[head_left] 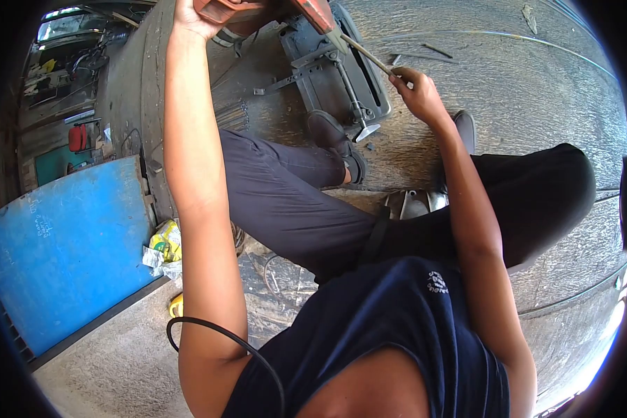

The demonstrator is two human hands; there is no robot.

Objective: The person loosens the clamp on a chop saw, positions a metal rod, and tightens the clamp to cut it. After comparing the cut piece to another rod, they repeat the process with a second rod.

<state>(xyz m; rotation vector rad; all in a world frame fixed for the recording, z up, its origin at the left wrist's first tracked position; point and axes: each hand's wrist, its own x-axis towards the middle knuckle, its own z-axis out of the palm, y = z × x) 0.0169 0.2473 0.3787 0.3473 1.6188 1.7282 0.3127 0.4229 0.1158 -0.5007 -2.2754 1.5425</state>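
My left hand (196, 19) is at the top edge of the view, closed around the handle of a red-orange tool (230, 10), which is partly cut off by the frame. The tool's tapered red front (315, 14) ends in a metal nose. From that nose a thin rod (366, 53) runs down to my right hand (418, 92), whose fingers are pinched around its far end. Below the nose lies a grey metal case or frame (341, 76) with a threaded bar and a flat-ended foot (366, 132).
My shoes (327, 131) and bent legs flank the grey metal piece. Thin dark rods (437, 51) lie on the rough floor. A blue panel (76, 244) stands at the left, beside a yellow packet (166, 241). A black cable (219, 326) loops near my left arm.
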